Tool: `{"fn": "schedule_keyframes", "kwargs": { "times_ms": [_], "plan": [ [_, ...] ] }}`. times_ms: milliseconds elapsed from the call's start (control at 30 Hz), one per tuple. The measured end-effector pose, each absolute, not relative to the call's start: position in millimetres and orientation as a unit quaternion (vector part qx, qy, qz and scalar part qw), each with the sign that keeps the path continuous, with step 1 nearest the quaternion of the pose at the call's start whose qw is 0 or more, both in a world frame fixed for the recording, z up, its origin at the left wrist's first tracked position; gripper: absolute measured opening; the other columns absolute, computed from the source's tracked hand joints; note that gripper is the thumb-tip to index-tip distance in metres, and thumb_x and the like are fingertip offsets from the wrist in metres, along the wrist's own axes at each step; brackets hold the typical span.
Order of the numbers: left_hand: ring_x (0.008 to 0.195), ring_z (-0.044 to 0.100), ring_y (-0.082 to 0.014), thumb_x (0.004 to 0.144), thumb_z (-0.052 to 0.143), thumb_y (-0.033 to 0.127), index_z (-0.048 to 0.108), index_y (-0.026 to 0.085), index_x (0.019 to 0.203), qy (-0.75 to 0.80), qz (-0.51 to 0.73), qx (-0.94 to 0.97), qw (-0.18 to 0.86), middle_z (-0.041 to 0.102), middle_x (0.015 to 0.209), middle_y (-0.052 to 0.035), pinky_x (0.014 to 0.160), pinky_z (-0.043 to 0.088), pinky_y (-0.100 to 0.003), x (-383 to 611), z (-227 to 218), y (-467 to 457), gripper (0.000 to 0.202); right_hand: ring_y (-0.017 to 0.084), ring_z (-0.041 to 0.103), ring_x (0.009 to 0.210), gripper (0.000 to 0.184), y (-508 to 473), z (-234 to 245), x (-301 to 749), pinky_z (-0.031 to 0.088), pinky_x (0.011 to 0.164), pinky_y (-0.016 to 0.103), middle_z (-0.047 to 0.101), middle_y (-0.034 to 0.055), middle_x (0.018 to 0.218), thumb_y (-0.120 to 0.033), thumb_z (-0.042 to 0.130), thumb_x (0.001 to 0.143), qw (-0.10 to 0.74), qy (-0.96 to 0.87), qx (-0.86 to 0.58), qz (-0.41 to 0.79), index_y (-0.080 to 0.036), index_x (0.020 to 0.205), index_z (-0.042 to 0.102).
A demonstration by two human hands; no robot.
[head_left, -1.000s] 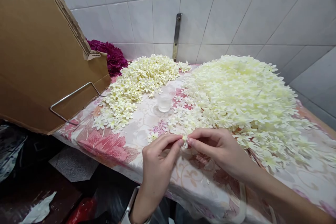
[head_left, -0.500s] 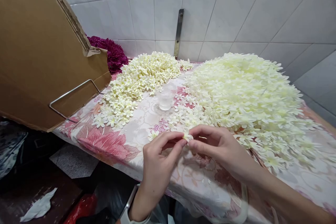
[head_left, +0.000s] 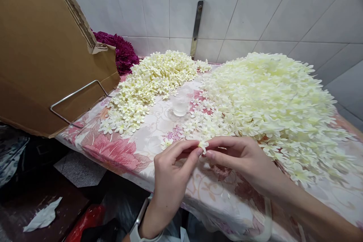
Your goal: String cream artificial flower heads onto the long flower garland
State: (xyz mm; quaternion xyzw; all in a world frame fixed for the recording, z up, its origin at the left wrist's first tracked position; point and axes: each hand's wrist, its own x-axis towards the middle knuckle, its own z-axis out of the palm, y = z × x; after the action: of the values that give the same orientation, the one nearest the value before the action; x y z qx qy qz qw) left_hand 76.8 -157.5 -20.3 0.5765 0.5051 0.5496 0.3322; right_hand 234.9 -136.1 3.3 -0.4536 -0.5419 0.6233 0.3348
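Observation:
A small artificial flower [head_left: 203, 146] with creamy white petals is pinched between the thumb and index finger of my left hand [head_left: 174, 174]. From the other side, the curled thumb and index finger of my right hand [head_left: 241, 159] meet the petals. Whether the right thumb presses on a petal is hard to see. Just beyond my fingers, loose white flowers [head_left: 200, 124] lie scattered on the floral tablecloth [head_left: 119, 151]. A small clear cup [head_left: 180, 106] stands behind them, its contents not clear.
Two heaps of flowers cover much of the table: a yellowish one [head_left: 161, 75] at back left, a larger paler one [head_left: 272, 98] at right. A cardboard box [head_left: 56, 64] with a wire handle [head_left: 75, 92] stands left, beside purple flowers [head_left: 121, 51]. A tiled wall [head_left: 232, 15] rises behind.
The flower has tilted slightly between my fingertips, with its petals turned a little more downward. My hands stay almost in place, while the view has shifted slightly.

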Motion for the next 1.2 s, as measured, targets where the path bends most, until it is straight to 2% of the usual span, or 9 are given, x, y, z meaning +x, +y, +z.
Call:
{"fn": "schedule_keyframes", "kwargs": {
  "times_ms": [267, 433, 533, 700, 867, 967, 1200],
  "plan": [
    [0.067, 0.067, -0.0117, 0.076, 0.066, 0.021, 0.066, 0.018, 0.081, 0.507, 0.551, 0.567, 0.344, 0.071, 0.075, 0.0005, 0.065, 0.056, -0.019, 78, -19, -157, 0.005, 0.009, 0.046, 0.05, 0.028, -136, 5, 235, 0.038, 0.046, 0.022, 0.057, 0.0007, 0.06, -0.041, 0.066, 0.074, 0.319, -0.558, -0.477, 0.599, -0.016, 0.084, 0.072],
    [0.073, 0.065, -0.0115, 0.075, 0.065, 0.013, 0.062, 0.018, 0.073, 0.47, 0.549, 0.615, 0.315, 0.068, 0.075, 0.0003, 0.069, 0.055, -0.019, 78, -19, -157, 0.006, 0.01, 0.046, 0.048, 0.018, -137, 4, 232, 0.039, 0.046, 0.022, 0.054, -0.0009, 0.055, -0.033, 0.062, 0.076, 0.345, -0.582, -0.487, 0.552, -0.017, 0.077, 0.068],
    [0.078, 0.064, -0.0124, 0.071, 0.067, 0.012, 0.062, 0.017, 0.075, 0.444, 0.527, 0.653, 0.313, 0.067, 0.08, -0.0011, 0.072, 0.054, -0.019, 77, -18, -158, 0.009, 0.009, 0.045, 0.046, 0.01, -138, 4, 230, 0.037, 0.045, 0.022, 0.051, -0.0027, 0.053, -0.026, 0.057, 0.075, 0.352, -0.611, -0.489, 0.515, -0.018, 0.07, 0.061],
    [0.071, 0.065, -0.012, 0.078, 0.061, 0.016, 0.062, 0.018, 0.078, 0.47, 0.511, 0.658, 0.292, 0.067, 0.076, -0.0001, 0.067, 0.054, -0.02, 76, -18, -160, 0.002, 0.009, 0.044, 0.046, 0.008, -139, 7, 230, 0.036, 0.046, 0.022, 0.047, -0.0043, 0.052, -0.025, 0.053, 0.076, 0.332, -0.651, -0.483, 0.482, -0.019, 0.07, 0.055],
    [0.069, 0.067, -0.0119, 0.078, 0.059, 0.014, 0.062, 0.018, 0.087, 0.48, 0.515, 0.67, 0.233, 0.07, 0.078, -0.0004, 0.067, 0.053, -0.019, 80, -18, -162, 0.01, 0.01, 0.049, 0.053, 0.009, -142, 7, 228, 0.037, 0.049, 0.022, 0.053, -0.0018, 0.059, -0.024, 0.05, 0.081, 0.32, -0.733, -0.477, 0.366, -0.02, 0.074, 0.055],
    [0.065, 0.066, -0.0107, 0.081, 0.054, 0.014, 0.063, 0.019, 0.083, 0.5, 0.504, 0.67, 0.216, 0.07, 0.074, 0.0006, 0.063, 0.053, -0.017, 82, -21, -162, 0.01, 0.011, 0.049, 0.053, 0.012, -143, 5, 228, 0.036, 0.05, 0.023, 0.054, -0.001, 0.059, -0.022, 0.048, 0.08, 0.317, -0.771, -0.467, 0.295, -0.02, 0.07, 0.053],
    [0.065, 0.067, -0.0098, 0.082, 0.057, 0.022, 0.063, 0.019, 0.082, 0.559, 0.553, 0.546, 0.289, 0.069, 0.072, 0.0012, 0.062, 0.054, -0.015, 80, -30, -161, 0.007, 0.011, 0.042, 0.048, 0.012, -132, 6, 237, 0.032, 0.046, 0.024, 0.046, -0.0034, 0.053, -0.02, 0.046, 0.073, 0.364, -0.694, -0.59, 0.193, -0.022, 0.062, 0.043]
  ]
}}
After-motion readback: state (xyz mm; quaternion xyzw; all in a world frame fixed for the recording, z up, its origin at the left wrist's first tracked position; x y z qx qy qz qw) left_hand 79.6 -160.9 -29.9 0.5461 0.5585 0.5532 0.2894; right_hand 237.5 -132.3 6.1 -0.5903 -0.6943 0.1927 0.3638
